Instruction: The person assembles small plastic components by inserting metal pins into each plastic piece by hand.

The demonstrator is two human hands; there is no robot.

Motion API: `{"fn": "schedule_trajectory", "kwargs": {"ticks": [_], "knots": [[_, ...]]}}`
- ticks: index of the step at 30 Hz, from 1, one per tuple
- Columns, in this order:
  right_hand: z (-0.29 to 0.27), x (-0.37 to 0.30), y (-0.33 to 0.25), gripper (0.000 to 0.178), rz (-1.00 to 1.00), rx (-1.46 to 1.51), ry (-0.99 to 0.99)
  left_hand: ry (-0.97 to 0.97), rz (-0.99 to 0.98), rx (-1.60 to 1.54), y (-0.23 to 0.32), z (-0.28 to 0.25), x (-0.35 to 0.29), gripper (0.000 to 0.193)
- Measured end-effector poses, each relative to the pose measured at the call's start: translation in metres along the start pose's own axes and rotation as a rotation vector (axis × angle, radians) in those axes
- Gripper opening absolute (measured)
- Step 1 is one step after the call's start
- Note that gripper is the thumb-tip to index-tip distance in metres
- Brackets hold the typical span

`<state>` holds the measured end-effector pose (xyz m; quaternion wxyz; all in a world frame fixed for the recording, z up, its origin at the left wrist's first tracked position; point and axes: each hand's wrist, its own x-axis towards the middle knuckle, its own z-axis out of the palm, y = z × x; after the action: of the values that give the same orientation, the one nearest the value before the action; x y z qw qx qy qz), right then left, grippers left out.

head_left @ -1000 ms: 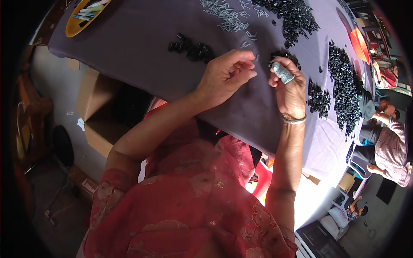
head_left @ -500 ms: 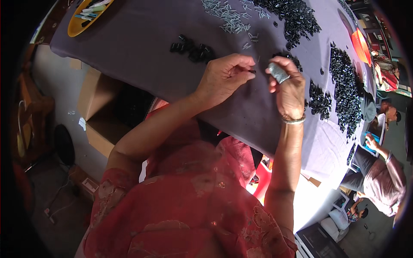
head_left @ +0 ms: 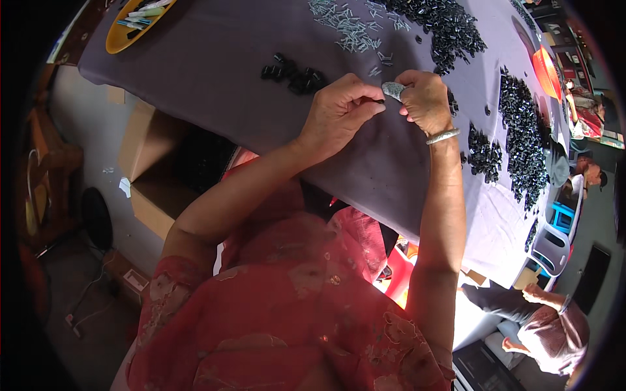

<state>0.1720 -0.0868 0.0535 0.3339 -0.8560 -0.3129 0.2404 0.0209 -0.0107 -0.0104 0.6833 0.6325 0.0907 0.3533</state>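
My left hand (head_left: 340,117) is closed in a pinch over the purple-grey cloth, with a small black piece (head_left: 381,101) between thumb and fingertip. Right beside it, my right hand (head_left: 427,104) has its fingers curled in. A silvery grey wrapping (head_left: 393,90), seemingly round one of its digits, points at the black piece and nearly meets it. Whatever those right fingers may grip is hidden. Behind my left hand lies a small group of black pieces (head_left: 303,79). Loose small metal pins (head_left: 349,29) are spread farther back.
Black pieces form a big heap (head_left: 447,29) at the back and more piles (head_left: 521,137) to the right. A yellow tray (head_left: 120,40) with pens stands far left, and an orange-red bowl (head_left: 546,73) far right. An open cardboard box (head_left: 147,146) is below the table edge. Another person (head_left: 551,332) is at lower right.
My right hand has moved left and turned, bringing the silvery wrapping up to the piece in my left hand. My left hand stays nearly still. The other person has moved down in the picture.
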Motion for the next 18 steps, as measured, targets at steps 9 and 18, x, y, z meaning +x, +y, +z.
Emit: {"fn": "schedule_trajectory", "kwargs": {"ticks": [9, 18], "knots": [[0.002, -0.01, 0.03, 0.022, -0.166, 0.594, -0.186, -0.038, -0.074, 0.076, 0.005, -0.001, -0.001, 0.014], [0.022, -0.03, 0.029, 0.019, -0.355, 0.874, -0.174, 0.022, -0.06, 0.062, 0.004, 0.002, 0.001, 0.01]]}}
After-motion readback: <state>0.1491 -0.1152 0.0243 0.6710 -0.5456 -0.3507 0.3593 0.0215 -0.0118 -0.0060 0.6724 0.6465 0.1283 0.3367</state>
